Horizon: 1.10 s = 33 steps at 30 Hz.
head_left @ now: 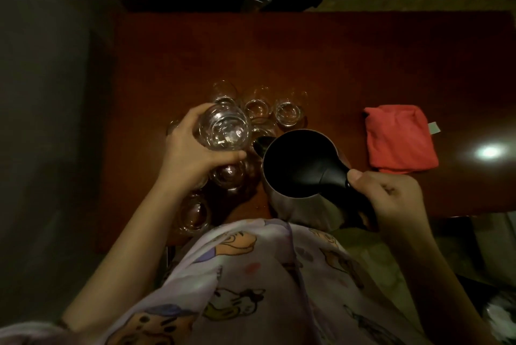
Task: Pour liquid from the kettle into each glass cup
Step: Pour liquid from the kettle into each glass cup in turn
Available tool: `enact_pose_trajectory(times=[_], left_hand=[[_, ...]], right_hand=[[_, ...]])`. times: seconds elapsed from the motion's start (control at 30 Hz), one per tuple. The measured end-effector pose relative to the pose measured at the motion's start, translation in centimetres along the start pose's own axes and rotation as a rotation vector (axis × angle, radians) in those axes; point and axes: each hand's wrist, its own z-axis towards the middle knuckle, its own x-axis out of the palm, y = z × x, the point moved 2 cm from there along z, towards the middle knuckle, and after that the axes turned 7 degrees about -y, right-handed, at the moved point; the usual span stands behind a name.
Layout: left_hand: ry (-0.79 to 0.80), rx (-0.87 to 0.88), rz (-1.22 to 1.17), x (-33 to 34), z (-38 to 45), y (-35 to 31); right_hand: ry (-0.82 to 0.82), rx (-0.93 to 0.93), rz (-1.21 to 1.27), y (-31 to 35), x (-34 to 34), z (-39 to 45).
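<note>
Under left hand [185, 153], cups [229, 174] dim, partly hidden by kettle [296, 166].

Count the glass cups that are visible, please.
About 7: one in the left hand, three in the back row, one by the kettle, two nearer. More may be hidden.

Left hand [192, 149], centre-left of frame: fingers [229, 155] and thumb curled in a grip, forearm bare, running up from lower left. Right hand [391, 199], right of centre: fist closed in a grip, thumb on top, forearm running up from lower right.
</note>
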Motion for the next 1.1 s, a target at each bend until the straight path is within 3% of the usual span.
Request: enact_pose_trajectory(times=[0.3, 0.57, 0.87, 1.1], left_hand=[[-0.079, -0.002, 0.017, -2.3, 3.3, 0.7], [-0.138, -0.039, 0.009, -3.7, 6.3, 1.7], [-0.183, -0.105, 0.043, -4.0, 9.3, 3.3], [-0.127, -0.132, 0.117, -3.1, 10.5, 4.5]], right_hand=[[0.041, 0.062, -0.061, 2.2, 2.0, 0.6], [0.116, -0.111, -0.128, 3.4, 3.7, 1.1], [0.107, -0.015, -0.161, 4.3, 4.5, 1.2], [0.117, 0.009, -0.194, 4.5, 4.5, 1.4]])
